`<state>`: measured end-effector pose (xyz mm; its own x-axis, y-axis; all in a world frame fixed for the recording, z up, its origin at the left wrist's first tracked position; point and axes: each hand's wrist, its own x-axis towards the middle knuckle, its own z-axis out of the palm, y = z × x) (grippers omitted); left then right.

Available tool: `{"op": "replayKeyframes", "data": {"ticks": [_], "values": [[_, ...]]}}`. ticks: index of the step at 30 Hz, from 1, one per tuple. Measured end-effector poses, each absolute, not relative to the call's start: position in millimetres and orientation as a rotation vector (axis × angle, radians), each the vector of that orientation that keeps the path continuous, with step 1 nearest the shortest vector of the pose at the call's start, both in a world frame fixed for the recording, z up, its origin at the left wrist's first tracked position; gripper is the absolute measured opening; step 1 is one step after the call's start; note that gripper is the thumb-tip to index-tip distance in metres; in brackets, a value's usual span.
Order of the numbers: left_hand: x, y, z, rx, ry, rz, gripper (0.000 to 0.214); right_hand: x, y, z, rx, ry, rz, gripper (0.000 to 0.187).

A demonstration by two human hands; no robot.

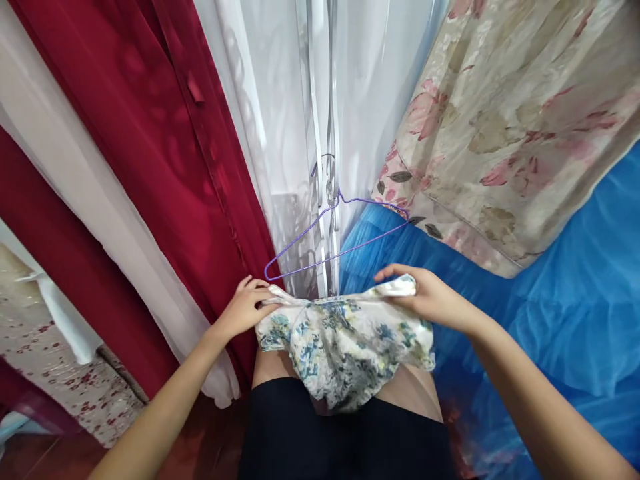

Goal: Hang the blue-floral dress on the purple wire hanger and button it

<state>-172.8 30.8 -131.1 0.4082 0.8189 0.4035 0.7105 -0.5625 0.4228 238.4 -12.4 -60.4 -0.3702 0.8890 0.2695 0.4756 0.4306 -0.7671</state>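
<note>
A small white garment with a blue and green flower print (pixel 345 347) hangs spread between both my hands, above my lap. My left hand (pixel 245 308) is closed on its left top edge. My right hand (pixel 425 293) is closed on its right top edge. Just beyond the garment a thin purple wire hanger (pixel 340 230) hangs from a clear rail or strap among white curtains, apart from both hands.
Red curtain fabric (pixel 165 160) and a sheer white curtain (pixel 280 100) hang at left and centre. A beige cloth with pink flowers (pixel 510 133) hangs at upper right above blue netting (pixel 575 300). A white spotted cloth (pixel 60 373) lies at lower left.
</note>
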Motion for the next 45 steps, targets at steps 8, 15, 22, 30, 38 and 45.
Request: {"op": "replayKeyframes", "data": {"ticks": [8,15,22,30,38,45], "values": [[-189,22,-77,2.674,1.647,1.052,0.035,215,85,-71,-1.286,-2.069,0.218,0.057],[-203,13,-78,2.784,1.720,0.963,0.031,211,71,-77,-1.406,-2.172,0.178,0.047],[-205,-9,-56,2.724,1.715,1.208,0.027,208,54,-69,-1.344,-2.152,0.288,0.037],[-134,20,-17,2.629,1.409,1.459,0.035,195,33,-72,-1.270,-2.198,0.319,0.033],[-89,60,-19,2.380,1.353,1.757,0.016,235,11,-82,-1.215,-2.041,0.194,0.083],[-92,53,-12,2.429,1.376,1.701,0.017,301,28,-63,-1.292,-1.706,0.178,0.070]]}}
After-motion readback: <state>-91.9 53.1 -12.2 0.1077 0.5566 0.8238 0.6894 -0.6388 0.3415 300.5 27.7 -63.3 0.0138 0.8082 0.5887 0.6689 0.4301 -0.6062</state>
